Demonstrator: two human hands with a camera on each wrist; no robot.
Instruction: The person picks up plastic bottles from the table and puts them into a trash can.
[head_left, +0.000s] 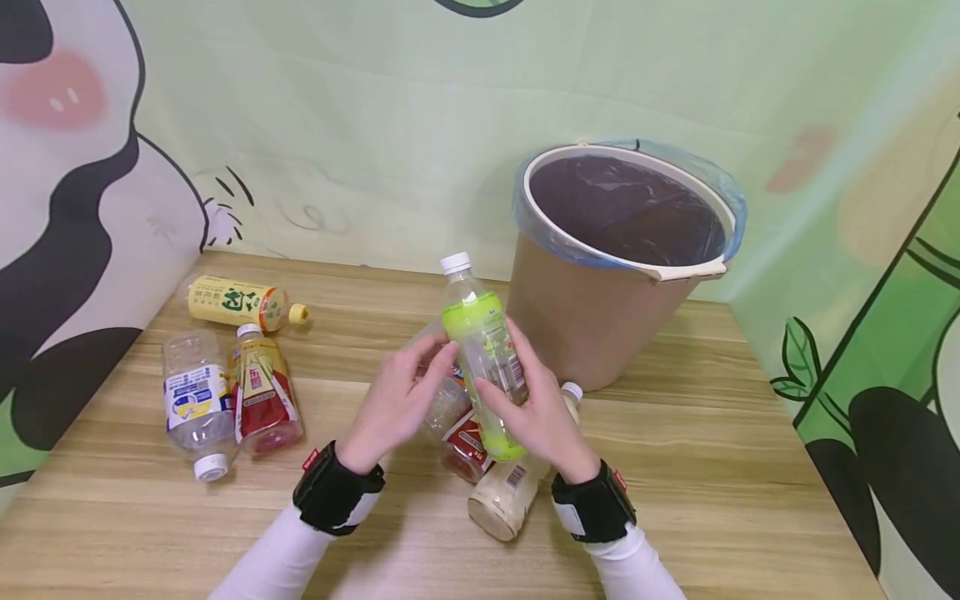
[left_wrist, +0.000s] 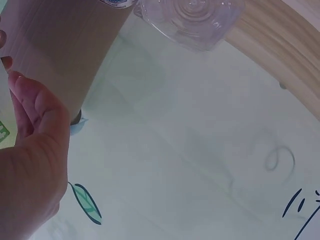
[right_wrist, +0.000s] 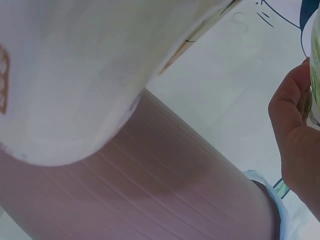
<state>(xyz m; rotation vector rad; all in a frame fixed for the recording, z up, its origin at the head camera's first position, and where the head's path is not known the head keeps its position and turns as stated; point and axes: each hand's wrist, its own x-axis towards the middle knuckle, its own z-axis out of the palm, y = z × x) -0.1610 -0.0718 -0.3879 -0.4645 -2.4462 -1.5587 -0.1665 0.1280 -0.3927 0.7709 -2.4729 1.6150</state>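
Observation:
A clear plastic bottle with a bright green label and white cap [head_left: 474,315] is tilted above the table, its cap away from me. My right hand [head_left: 536,408] grips it from the right, thumb across the front. At its left side is my left hand [head_left: 390,404], thumb and forefinger drawn together at the label's edge; the exact contact is partly hidden. Beneath the hands lie a cream-coloured bottle [head_left: 501,502] and a red-labelled bottle [head_left: 467,442], both partly covered. The left wrist view catches a clear bottle's base [left_wrist: 195,17] at the top.
A brown bin [head_left: 577,325] with a bag liner stands at the back right against the printed backdrop. On the table's left lie a yellow bottle [head_left: 232,302], a blue-and-white-labelled bottle [head_left: 197,400] and another red-labelled bottle [head_left: 264,396]. Wood-grain table [head_left: 697,500] extends to the right.

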